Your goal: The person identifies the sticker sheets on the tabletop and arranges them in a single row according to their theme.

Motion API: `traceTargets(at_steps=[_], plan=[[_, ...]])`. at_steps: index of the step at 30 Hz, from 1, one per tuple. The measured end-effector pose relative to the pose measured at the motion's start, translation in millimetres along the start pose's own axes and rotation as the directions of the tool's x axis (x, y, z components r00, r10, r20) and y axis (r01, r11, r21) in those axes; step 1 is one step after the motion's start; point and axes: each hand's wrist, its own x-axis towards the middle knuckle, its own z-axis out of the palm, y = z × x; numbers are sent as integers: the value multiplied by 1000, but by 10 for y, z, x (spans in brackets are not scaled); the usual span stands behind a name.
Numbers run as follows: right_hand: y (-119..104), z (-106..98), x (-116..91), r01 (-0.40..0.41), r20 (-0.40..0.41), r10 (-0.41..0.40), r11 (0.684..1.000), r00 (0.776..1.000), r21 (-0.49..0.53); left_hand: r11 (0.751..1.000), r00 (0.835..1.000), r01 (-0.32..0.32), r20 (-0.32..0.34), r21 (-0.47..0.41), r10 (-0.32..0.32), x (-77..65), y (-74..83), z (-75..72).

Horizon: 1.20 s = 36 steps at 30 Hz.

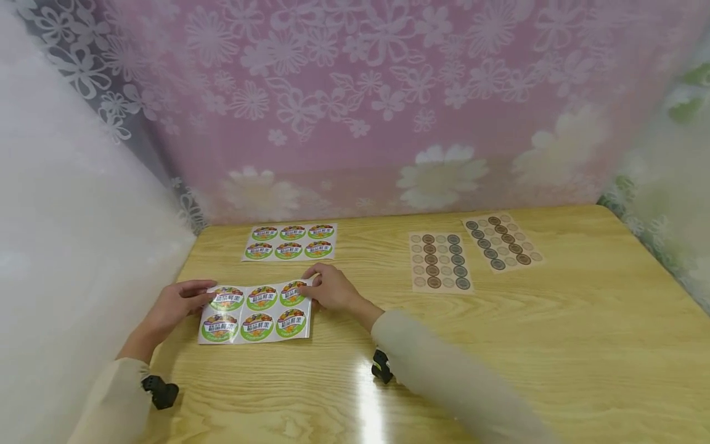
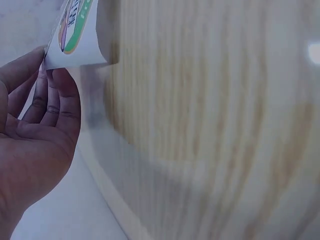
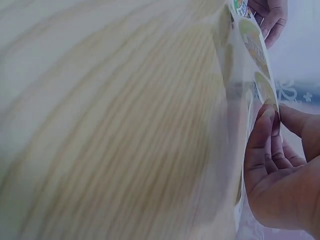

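Observation:
Between my two hands is a white sticker sheet (image 1: 257, 314) with round fruit labels, tilted up off the wooden table. My left hand (image 1: 176, 306) pinches its left edge between thumb and fingers; in the left wrist view the left hand (image 2: 42, 120) holds a corner of the sheet (image 2: 82, 52). At the upper right corner, my right hand (image 1: 333, 288) pinches the sheet, its thumb over one label. The right wrist view shows the sheet (image 3: 257, 55) nearly edge-on, gripped by the right hand (image 3: 285, 165).
A second fruit-label sheet (image 1: 289, 242) lies flat behind the held one. Toward the back right lie two tan sheets, one straight (image 1: 440, 262) and one slanted (image 1: 503, 242), with small round stickers. A flowered pink curtain (image 1: 355, 111) hangs along the table's (image 1: 527, 345) back edge.

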Motion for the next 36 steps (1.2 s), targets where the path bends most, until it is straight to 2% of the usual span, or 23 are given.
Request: traceTargets(at_steps=[9, 15, 24, 30, 36], plan=[[-98, 331, 63, 40, 10, -40, 997, 999, -59, 993, 999, 43, -35, 106, -39, -126, -36, -112], [-156, 495, 79, 1, -5, -2, 991, 1000, -136, 980, 996, 72, -58, 188, -62, -169, -65, -139], [-157, 555, 146, -77, -37, 70, 970, 997, -229, 947, 995, 55, -94, 316, -26, -200, -88, -214], [-145, 548, 158, -98, -37, 92, 967, 995, -235, 942, 995, 56, -99, 332, -24, -155, -98, -210], [-172, 574, 162, -124, -50, 114, 950, 992, -287, 945, 995, 66, -97, 320, -37, -147, -116, -219]])
